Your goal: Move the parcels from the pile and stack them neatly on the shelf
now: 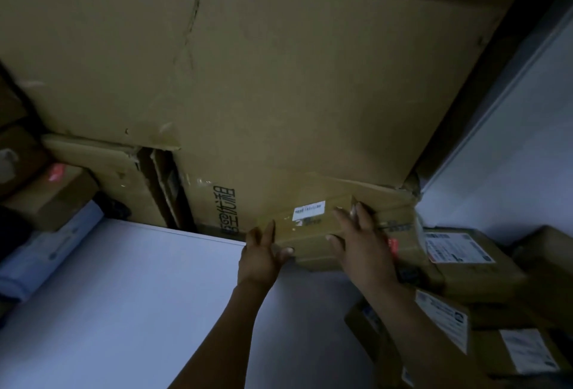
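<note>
Pressing a parcel [310,233] between both palms, you have it at the far edge of the white board [124,295], up against the big box [248,63] behind. Your left hand [260,252] lies flat on the parcel's left end, fingers straight and thumb on the near face. Your right hand [359,243] rests spread across its top, fingers straight, thumb toward the near edge. Neither hand is curled round it: this is a flat-handed press, not a clasp. In the dim light you cannot tell whether the parcel sits on the board or hangs just above it.

To the right, touching or just beside it, lie the labelled parcels [459,252], several of them overlapping at different angles. That looks like the pile rather than a neat stack, so I judge most of the work is left. The white board looks like the shelf, and it shows no other parcel in its near part. At the far left a box [52,190] with a red patch sits beside a pale wrapped item [46,249]; whether those count as placed, I cannot say.

This parcel looks like one of the first, caught mid-transfer or being squared up. Everything at the right awaits its turn.
</note>
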